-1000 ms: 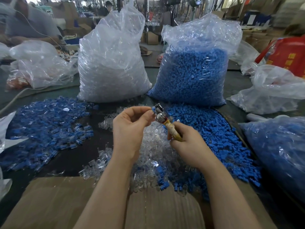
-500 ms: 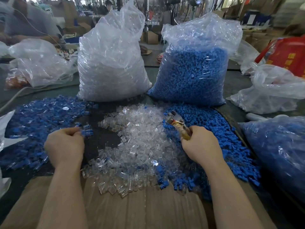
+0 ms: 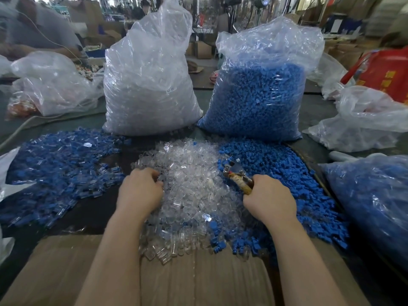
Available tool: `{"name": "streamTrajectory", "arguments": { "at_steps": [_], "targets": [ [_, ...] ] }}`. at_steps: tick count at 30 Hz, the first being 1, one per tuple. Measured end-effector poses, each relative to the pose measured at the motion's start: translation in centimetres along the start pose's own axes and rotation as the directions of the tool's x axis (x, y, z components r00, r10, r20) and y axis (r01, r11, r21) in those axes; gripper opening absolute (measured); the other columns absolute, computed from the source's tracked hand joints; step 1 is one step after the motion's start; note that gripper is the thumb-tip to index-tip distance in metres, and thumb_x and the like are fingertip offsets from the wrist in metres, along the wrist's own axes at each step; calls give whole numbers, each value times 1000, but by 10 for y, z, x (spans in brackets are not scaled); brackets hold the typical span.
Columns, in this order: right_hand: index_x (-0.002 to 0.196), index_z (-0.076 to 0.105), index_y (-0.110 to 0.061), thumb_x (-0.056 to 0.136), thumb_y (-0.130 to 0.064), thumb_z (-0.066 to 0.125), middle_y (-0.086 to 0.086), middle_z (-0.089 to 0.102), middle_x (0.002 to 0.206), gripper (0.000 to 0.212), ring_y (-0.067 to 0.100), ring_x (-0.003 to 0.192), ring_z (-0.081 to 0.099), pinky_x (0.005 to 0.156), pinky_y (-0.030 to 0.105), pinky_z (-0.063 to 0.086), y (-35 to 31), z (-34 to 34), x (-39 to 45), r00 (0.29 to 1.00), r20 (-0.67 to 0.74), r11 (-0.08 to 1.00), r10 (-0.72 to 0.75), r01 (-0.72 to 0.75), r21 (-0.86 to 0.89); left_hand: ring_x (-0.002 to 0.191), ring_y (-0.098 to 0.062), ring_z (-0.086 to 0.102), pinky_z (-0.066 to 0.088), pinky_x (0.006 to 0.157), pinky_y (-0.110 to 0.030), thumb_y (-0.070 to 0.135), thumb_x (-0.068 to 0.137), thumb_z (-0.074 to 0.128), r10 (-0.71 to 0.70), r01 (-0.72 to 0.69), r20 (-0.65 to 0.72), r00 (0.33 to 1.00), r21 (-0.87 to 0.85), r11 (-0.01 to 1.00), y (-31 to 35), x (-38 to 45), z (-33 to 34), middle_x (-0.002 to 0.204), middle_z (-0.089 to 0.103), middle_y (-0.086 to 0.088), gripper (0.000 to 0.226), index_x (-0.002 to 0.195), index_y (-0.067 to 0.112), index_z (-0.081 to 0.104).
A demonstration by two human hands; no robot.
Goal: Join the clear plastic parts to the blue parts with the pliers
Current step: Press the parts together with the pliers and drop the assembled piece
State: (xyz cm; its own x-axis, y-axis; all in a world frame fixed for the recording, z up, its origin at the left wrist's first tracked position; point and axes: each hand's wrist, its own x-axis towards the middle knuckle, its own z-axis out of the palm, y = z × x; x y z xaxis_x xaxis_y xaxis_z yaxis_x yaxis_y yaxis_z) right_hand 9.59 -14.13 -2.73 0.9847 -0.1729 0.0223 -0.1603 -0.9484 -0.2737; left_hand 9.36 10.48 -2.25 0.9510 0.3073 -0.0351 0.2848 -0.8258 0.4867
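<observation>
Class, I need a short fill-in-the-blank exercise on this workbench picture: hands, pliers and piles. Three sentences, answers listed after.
1. The right hand holds the ____ by their handles.
2. The left hand reaches into the loose pile of ____ parts.
3. The pliers point over the pile of loose ____ parts.

Answers: pliers; clear; blue

Left hand [image 3: 139, 190] perhaps pinching clear parts [image 3: 192, 186].

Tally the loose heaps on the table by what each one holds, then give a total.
Clear plastic parts: 1 heap
Blue parts: 1 heap
Joined blue-and-clear pieces: 1 heap
Total: 3 heaps
</observation>
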Motion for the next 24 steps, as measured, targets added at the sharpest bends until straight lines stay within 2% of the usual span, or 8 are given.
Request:
{"name": "streamTrajectory", "arguments": {
  "at_steps": [3,7,9,14,18,20,22,24],
  "targets": [
    [71,39,-24,83,-25,62,-2,50,72,26,15,57,45,46,26,26,0,0,1,1000,9,1000,8,-7,-18,120,-31,52,43,101,-40,21,101,49,57,-64,85,995,72,995,0,6,6,136,50,-12,37,137,19,55],
    [71,38,-24,84,-29,64,-3,47,72,29,14,56,42,45,26,25,0,1,1,1000,-1,999,19,-19,-29,100,-19,60,48,84,-33,21,95,60,53,-51,66,996,-27,998,-5,6,4,116,63,-1,20,115,26,64],
    [74,41,-23,85,-32,63,-3,47,72,26,14,56,40,45,27,26,0,1,1,1000,0,999,27,-27,-27,93,-15,57,45,79,-30,21,94,63,57,-53,54,997,-67,996,-7,7,4,108,63,3,14,104,30,60],
    [85,46,-20,89,-35,60,-4,42,70,21,13,54,36,46,27,24,0,2,0,998,-57,1000,30,-30,5,93,-8,52,39,82,-24,16,95,61,113,-105,83,990,-101,989,-8,10,8,112,61,8,31,123,28,61],
    [83,44,-19,90,-34,59,-3,42,68,22,17,56,38,46,28,25,0,2,1,993,-116,999,28,-24,40,79,-3,57,43,70,-25,19,90,68,94,-87,42,995,-133,987,-11,11,7,94,62,15,19,96,35,61],
    [83,47,-18,91,-34,58,-2,46,69,20,20,59,43,48,30,28,1,3,2,991,-129,996,32,-21,85,78,-1,55,41,64,-23,19,89,70,82,-79,17,996,-138,987,-11,12,8,89,61,15,22,86,37,57],
    [84,51,-19,92,-36,58,-2,51,71,20,23,64,48,51,31,31,1,2,3,991,-128,989,35,-16,148,78,0,53,40,64,-22,19,89,69,87,-85,10,996,-144,986,-11,12,9,86,58,17,17,91,34,61],
    [80,50,-21,91,-38,59,-2,54,71,22,19,62,49,51,32,33,1,2,5,990,-135,981,29,-2,196,83,-5,56,43,74,-25,18,92,66,101,-95,35,994,-145,985,-10,12,10,90,59,15,19,107,29,65]
  ]
}}
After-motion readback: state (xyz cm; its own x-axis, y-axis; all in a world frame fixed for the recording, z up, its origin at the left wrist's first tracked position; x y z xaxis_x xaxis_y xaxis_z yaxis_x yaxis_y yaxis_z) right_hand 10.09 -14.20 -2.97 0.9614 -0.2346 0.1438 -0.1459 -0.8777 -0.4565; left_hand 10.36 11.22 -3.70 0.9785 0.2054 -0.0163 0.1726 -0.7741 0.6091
